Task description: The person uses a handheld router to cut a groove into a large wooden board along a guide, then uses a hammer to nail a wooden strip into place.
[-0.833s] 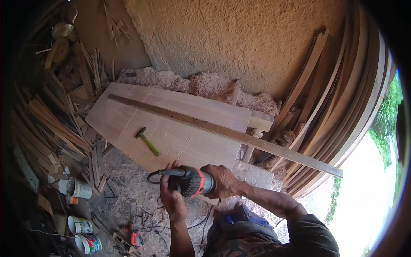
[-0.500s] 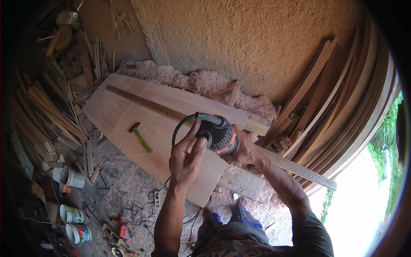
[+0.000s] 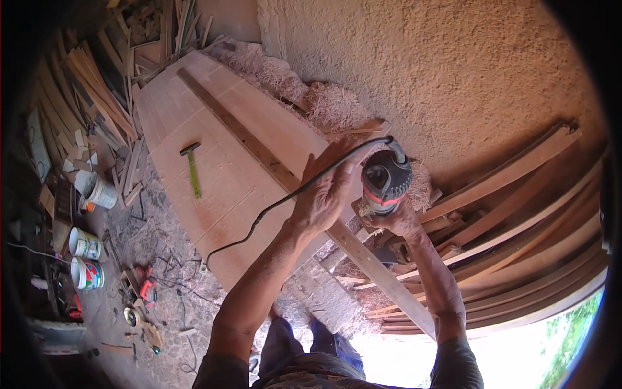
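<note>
A black corded power tool [image 3: 387, 176] with a ribbed housing and a red band is held above the right end of a large wooden panel [image 3: 220, 175]. My right hand [image 3: 400, 220] is wrapped round the tool's lower part, below the red band. My left hand [image 3: 322, 198] is just left of the tool with its fingers stretched out. The black power cord [image 3: 285, 200] crosses over it and runs down to the panel's near edge. Beneath my hands a long wooden strip [image 3: 243, 134] lies lengthwise on the panel. A hammer [image 3: 194, 172] with a green handle lies to its left.
Wood shavings [image 3: 334, 107] are heaped between the panel and the rough wall [image 3: 414, 58]. Long boards [image 3: 512, 168] lean at the right. Scrap wood [image 3: 97, 84] piles up at the far left. Buckets [image 3: 87, 273], a red power tool [image 3: 148, 288] and cords lie on the littered floor.
My left hand has come off the tool's top and spread its fingers beside it. The tool has moved right in my right hand, its cord now stretched leftward. My view has turned.
</note>
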A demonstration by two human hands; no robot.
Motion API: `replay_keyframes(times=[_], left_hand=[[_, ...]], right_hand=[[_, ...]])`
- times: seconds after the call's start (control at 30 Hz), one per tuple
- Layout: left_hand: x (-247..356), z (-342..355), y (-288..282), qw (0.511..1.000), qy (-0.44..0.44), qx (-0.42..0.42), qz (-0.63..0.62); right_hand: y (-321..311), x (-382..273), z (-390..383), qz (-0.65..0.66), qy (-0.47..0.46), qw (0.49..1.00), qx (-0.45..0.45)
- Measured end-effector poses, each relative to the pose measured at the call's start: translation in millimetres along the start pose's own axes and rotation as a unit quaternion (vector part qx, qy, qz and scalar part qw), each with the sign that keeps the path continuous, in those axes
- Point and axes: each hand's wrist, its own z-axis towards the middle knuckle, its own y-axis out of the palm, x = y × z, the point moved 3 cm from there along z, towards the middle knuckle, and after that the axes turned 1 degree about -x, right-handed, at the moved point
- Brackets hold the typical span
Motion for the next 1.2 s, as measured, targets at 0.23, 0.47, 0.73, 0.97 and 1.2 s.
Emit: replay_keyframes(times=[0.23,0.47,0.73,0.97,1.2], left_hand=[[-194.4,-64.3,13.8,0.881,-0.374,0.15,0.248],[-250.6,-76.5,32.0,0.815,-0.392,0.088,0.418],[-241.4,-70.0,31.9,0.809,-0.41,0.04,0.419],[-237.0,-67.4,31.4,0.808,-0.409,0.037,0.423],[-239.4,-67.0,33.1,0.811,-0.394,0.034,0.431]], right_hand=[[3.1,104.9,-24.4,0.163,0.016,0.983,-0.082],[17.4,170.9,-35.5,0.301,0.085,0.943,-0.117],[23.5,185.0,-41.2,0.237,0.061,0.957,-0.154],[29.4,169.9,-24.1,0.496,0.136,0.839,-0.18],[36.8,160.4,-20.7,0.729,0.101,0.642,-0.216]])
